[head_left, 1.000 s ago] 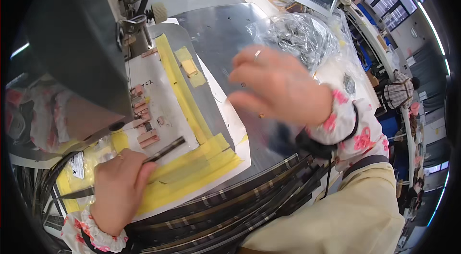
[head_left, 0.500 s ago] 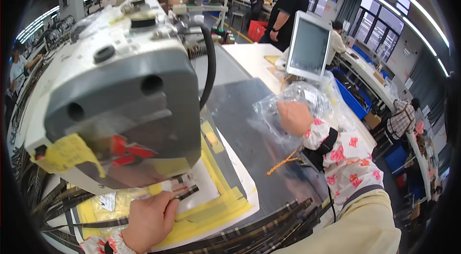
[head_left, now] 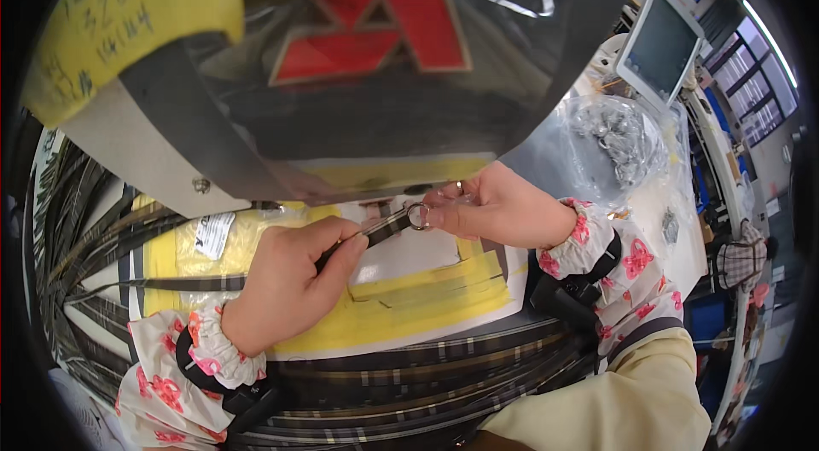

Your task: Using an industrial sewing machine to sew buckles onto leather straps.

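Observation:
My left hand (head_left: pixel 294 285) pinches a dark plaid fabric strap (head_left: pixel 386 230) between thumb and fingers, close to its end. At that end sits a round metal ring (head_left: pixel 419 215), gripped by the thumb and fingers of my right hand (head_left: pixel 516 210). Whether the strap passes through the ring is too small to tell. Both hands are just below the grey head of a sewing machine (head_left: pixel 367 131), over a white work plate edged with yellow tape (head_left: pixel 426 296). The machine head hides its needle area.
Many plaid straps (head_left: pixel 409 366) lie along the front edge, with more bunched at the left (head_left: pixel 81 229). A clear plastic bag of shiny metal pieces (head_left: pixel 618 144) rests at the right, before a tilted screen (head_left: pixel 659 43). A person in a checked shirt (head_left: pixel 740 263) sits farther right.
My right hand has come from the plastic bag to the strap end, now holding a metal ring. My left hand has lifted the strap. The view has moved closer to the machine.

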Demonstrator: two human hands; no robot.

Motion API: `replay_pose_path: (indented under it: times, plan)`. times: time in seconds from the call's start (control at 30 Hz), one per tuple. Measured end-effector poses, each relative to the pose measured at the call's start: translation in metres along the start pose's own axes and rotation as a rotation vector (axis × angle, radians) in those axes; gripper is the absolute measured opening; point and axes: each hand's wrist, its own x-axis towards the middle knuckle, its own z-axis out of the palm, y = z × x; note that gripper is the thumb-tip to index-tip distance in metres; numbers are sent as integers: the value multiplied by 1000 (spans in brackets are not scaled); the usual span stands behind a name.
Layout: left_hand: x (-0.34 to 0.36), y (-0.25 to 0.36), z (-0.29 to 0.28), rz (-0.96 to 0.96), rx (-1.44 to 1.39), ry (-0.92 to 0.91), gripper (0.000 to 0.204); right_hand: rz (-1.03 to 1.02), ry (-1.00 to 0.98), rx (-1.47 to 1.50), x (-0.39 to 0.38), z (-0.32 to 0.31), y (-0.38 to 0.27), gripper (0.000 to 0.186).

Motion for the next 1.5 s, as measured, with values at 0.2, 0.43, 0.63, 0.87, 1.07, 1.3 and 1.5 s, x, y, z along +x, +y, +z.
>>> replay_pose_path:
  times: [0.2,0.43,0.63,0.87,1.07,1.3,1.5]
  plan:
    - [-5,-4,3,33,92,18,19,-497,310,-344,7,32,14,28]
    - [-15,2,11,127,290,2,44,-642,348,-784,8,44,14,21]
    - [-10,-4,29,307,301,118,41,-541,399,-673,-2,39,18,14]
    - [-12,-9,27,301,196,38,36,-471,429,-478,11,41,32,8]
    - [-13,-8,24,255,181,-2,34,-481,408,-527,9,46,27,8]
    - [-12,-9,28,214,141,-19,34,-537,403,-574,9,47,30,8]
    - [-8,2,29,173,53,-73,34,-585,462,-719,1,45,25,11]
